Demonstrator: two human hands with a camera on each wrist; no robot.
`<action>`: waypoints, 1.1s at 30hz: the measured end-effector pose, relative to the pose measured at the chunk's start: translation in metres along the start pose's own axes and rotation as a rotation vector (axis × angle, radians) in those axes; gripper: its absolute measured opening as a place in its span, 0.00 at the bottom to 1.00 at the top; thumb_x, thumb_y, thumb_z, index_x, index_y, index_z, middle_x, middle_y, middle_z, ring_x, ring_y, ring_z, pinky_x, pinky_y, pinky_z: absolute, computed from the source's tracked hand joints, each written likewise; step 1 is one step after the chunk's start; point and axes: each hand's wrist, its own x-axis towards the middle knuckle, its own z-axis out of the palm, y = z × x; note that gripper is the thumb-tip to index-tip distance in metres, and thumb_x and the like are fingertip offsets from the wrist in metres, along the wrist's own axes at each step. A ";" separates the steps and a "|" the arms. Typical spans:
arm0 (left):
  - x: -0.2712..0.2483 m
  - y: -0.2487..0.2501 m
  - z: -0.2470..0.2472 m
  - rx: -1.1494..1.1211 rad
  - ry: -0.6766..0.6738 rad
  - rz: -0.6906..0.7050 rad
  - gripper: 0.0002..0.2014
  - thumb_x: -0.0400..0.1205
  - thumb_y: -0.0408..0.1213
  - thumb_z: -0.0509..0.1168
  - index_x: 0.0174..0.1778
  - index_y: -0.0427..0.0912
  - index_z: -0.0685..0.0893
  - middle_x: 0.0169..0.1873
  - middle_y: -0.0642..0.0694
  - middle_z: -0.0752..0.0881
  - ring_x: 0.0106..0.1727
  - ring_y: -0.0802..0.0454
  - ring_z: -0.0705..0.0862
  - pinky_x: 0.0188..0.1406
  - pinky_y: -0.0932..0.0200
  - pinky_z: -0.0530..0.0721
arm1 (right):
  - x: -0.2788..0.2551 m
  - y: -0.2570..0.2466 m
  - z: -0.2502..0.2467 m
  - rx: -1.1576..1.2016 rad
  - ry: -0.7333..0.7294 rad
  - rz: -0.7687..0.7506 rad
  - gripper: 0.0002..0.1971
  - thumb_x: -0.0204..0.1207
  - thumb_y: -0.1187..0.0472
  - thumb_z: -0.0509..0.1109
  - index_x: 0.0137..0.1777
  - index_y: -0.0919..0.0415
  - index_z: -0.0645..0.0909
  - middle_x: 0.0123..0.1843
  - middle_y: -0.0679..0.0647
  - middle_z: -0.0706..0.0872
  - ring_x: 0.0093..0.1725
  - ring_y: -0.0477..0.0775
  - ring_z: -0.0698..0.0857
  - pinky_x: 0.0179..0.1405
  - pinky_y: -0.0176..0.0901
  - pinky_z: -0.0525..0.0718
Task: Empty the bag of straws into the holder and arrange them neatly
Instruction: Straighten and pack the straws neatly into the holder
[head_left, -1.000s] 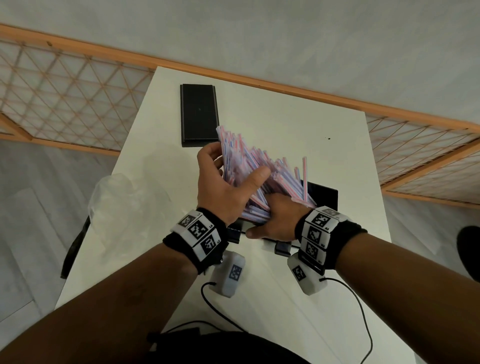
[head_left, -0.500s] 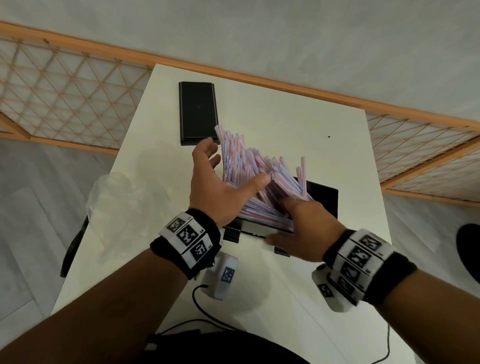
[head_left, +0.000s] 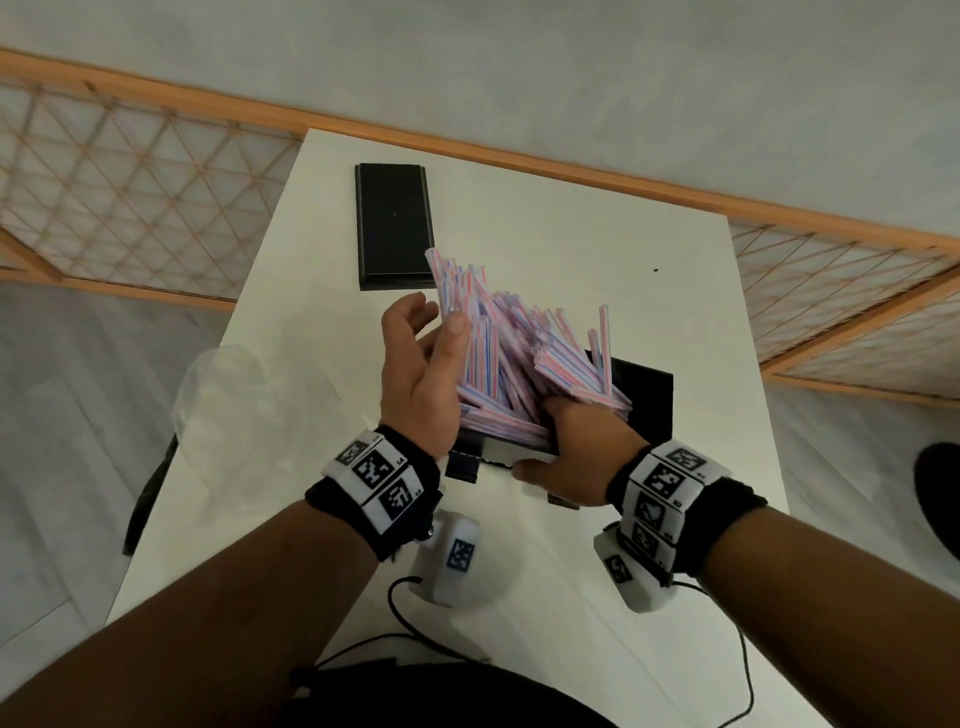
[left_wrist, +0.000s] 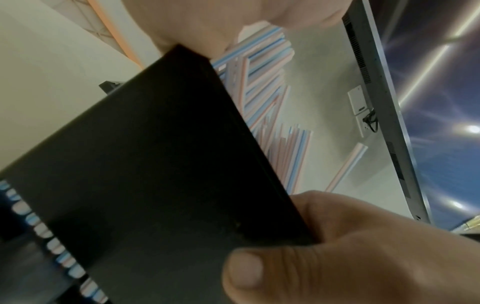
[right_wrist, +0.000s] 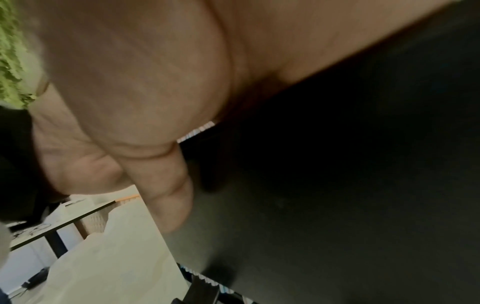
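Two hands are seen from the head: many straws (head_left: 519, 353) are fanned in one holder (head_left: 644, 400), flanked by the left hand (head_left: 421, 379), fingers relaxed apart, while the right hand (head_left: 576, 452) is clamped on the holder's near end, as both wrist views confirm.

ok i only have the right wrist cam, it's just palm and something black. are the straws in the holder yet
observer: yes, the straws are in the black holder, but they are fanned out and crossing, not neat.
operator: where's the left hand
observer: the left hand is at the pile's left side, fingers relaxed, thumb against the straws.
operator: and the bag
observer: the clear bag lies at the table's left edge, apart from both hands.
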 end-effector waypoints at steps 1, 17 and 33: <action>0.000 0.000 0.000 0.001 -0.001 -0.002 0.40 0.75 0.62 0.60 0.74 0.33 0.69 0.66 0.42 0.76 0.54 0.76 0.81 0.53 0.76 0.78 | 0.002 -0.001 0.000 -0.012 -0.004 0.015 0.28 0.67 0.35 0.76 0.56 0.55 0.76 0.50 0.52 0.83 0.51 0.57 0.83 0.51 0.46 0.83; -0.004 0.005 0.003 0.141 -0.074 -0.072 0.39 0.76 0.68 0.61 0.76 0.45 0.68 0.63 0.52 0.86 0.62 0.56 0.87 0.67 0.45 0.85 | 0.019 -0.027 -0.015 0.102 -0.032 -0.060 0.26 0.63 0.37 0.81 0.53 0.48 0.76 0.41 0.40 0.81 0.42 0.47 0.81 0.45 0.40 0.76; -0.007 0.008 0.003 0.320 -0.058 -0.116 0.43 0.68 0.46 0.85 0.74 0.51 0.68 0.62 0.58 0.83 0.58 0.64 0.85 0.52 0.80 0.80 | 0.011 -0.027 -0.013 0.241 0.063 -0.041 0.46 0.56 0.31 0.82 0.73 0.48 0.71 0.62 0.45 0.83 0.60 0.48 0.82 0.60 0.40 0.77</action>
